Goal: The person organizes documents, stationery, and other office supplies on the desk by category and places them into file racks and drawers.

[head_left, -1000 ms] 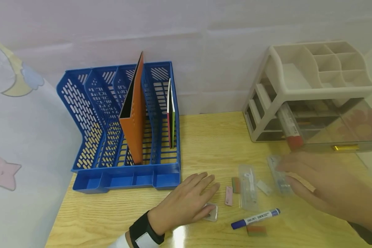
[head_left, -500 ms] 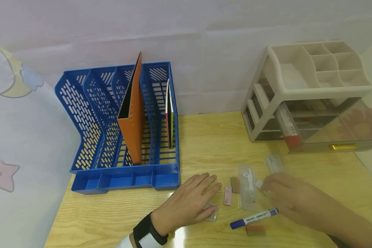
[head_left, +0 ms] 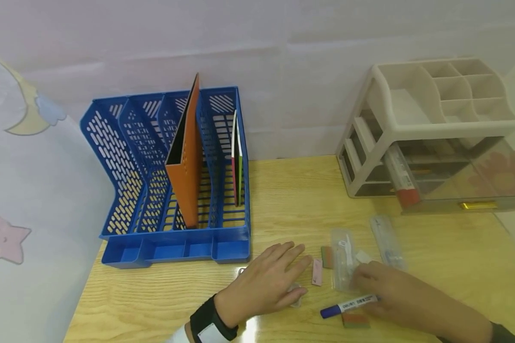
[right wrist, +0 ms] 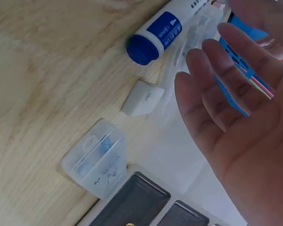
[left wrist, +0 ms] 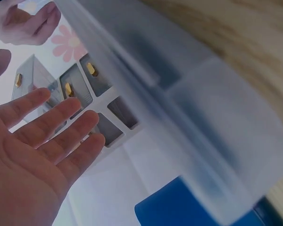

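Rack [head_left: 176, 237] at far left, blue, unshifted; orange folder [head_left: 189, 186] leaning in it, thin booklets [head_left: 236, 166] upright in its rightmost slot. Next along the desk [head_left: 283, 190] we find the left hand [head_left: 266, 278], almost where it was a second ago, palm down, fingers extended, gripping nothing; its thumb lies over a clear box [left wrist: 254, 122], seen large in the left wrist view. Just right of its fingertips: pink eraser [head_left: 317, 272], then a green-and-orange block [head_left: 327, 257] close against a clear case [head_left: 342, 252]. Below these the marker [head_left: 343, 306] lies aslant, a second block [head_left: 355, 320] partly under it. White eraser [head_left: 363, 257] sits above the right hand [head_left: 388, 290].

Chief change is here: a second ago we had this hand up by the drawer [head_left: 450, 206]; half a second ago, beside the white eraser. Now it has come farther left, over the marker's far end and the edge of the clear case. From the right wrist view we note loosely bent fingers and nothing in the grasp; whether any fingertip touches marker or case we cannot tell.

Farther right, a second clear case [head_left: 388, 243], left lying; then the cream organizer [head_left: 455, 126], drawer pulled out, red-ended box [head_left: 401, 176] projecting from it, unchanged. We judge that the work has turned from drawer to loose stationery, with nothing picked up yet.
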`<control>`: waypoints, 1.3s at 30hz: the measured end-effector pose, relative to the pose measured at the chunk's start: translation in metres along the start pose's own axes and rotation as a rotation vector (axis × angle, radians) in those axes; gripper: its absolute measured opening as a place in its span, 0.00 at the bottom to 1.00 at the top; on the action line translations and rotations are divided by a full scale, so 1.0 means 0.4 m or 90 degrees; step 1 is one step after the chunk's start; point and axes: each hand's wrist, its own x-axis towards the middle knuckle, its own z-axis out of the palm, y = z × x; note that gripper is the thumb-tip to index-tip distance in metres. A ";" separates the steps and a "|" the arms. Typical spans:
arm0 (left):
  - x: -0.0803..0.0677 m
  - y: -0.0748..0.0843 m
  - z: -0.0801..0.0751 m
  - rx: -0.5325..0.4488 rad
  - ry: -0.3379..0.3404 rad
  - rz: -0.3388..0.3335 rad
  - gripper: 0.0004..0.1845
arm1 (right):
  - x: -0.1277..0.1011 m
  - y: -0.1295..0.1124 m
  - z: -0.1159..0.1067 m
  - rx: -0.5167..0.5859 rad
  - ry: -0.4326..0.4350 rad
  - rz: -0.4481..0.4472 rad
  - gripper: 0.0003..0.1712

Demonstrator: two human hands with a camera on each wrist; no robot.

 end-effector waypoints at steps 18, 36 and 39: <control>0.026 0.016 -0.005 0.005 -0.032 0.016 0.31 | -0.019 0.002 0.014 -0.002 -0.095 0.034 0.23; 0.053 0.027 0.018 -0.016 -0.037 0.032 0.23 | -0.021 0.014 0.015 0.048 -0.094 0.043 0.27; 0.058 0.023 0.018 -0.037 -0.016 0.028 0.19 | -0.004 0.017 0.007 0.026 -0.056 0.028 0.18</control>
